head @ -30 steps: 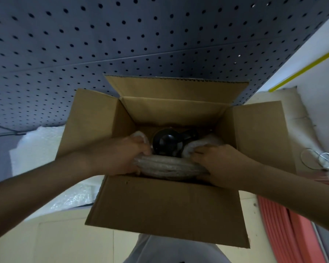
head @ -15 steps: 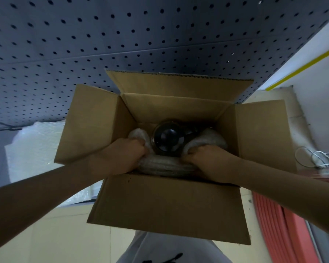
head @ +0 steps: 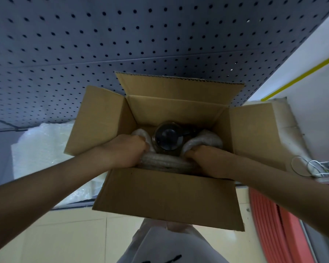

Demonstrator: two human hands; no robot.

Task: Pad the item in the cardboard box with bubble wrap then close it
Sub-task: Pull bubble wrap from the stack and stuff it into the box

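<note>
An open cardboard box [head: 165, 198] stands before me with all its flaps spread outward. Inside sits a dark round glass item [head: 168, 138] with a black handle on its right. A rolled length of bubble wrap [head: 165, 162] curls around its left, near and right sides. My left hand [head: 125, 150] is closed on the wrap at the left of the item. My right hand [head: 203, 158] grips the wrap at the right, deep inside the box. The fingertips of both hands are hidden in the wrap.
More bubble wrap [head: 44, 149] lies on the surface left of the box. A blue pegboard [head: 141, 35] rises behind. A coil of white wire [head: 310, 166] and a red ribbed mat [head: 273, 224] are at the right. Pale floor lies below.
Both hands have pushed deeper into the box, pressing the bubble wrap lower and tighter around the dark item. More of the item's top now shows.
</note>
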